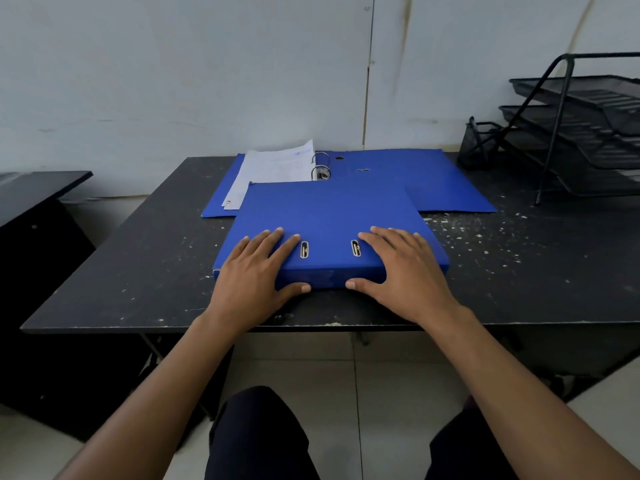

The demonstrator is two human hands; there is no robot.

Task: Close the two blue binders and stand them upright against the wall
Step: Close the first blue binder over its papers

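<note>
Both hands (332, 271) press the closed binder (329, 216) flat (other binder (433, 181) open).

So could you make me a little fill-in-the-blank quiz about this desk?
1. Both hands, left and right, press on the ____ binder.
2. The far binder lies ____, its papers showing.
3. The wire trays stand at the table's ____ end.

Missing words: closed; open; right

Closed blue binder (329, 220) flat, overlapping open blue binder (433, 178).
</note>
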